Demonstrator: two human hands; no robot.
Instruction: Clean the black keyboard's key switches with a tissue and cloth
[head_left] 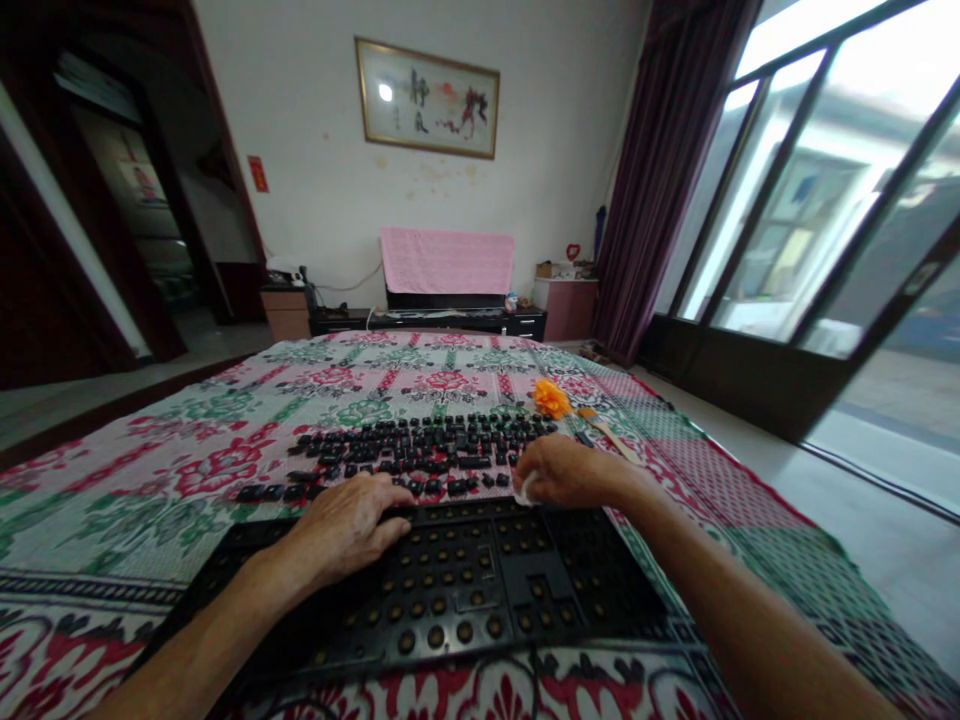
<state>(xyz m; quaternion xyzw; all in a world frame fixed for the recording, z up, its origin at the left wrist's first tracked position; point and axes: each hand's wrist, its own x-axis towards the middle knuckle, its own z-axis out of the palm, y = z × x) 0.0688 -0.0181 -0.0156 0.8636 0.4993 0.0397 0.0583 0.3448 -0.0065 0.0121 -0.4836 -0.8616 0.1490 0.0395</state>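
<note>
A black keyboard base with its keycaps off lies in front of me, rows of round key sockets showing. My left hand rests flat over its far left part, the thumb apart from the fingers, which reach the far edge. At the far right edge, my right hand is closed on a white wad, perhaps tissue or cloth, mostly hidden by the fingers. Just beyond both hands, loose black keycaps lie in rough rows.
An orange artificial flower and a flat brush with a pale handle lie beyond my right hand. Everything sits on a patterned red, green and white cloth. A cable runs along the near side.
</note>
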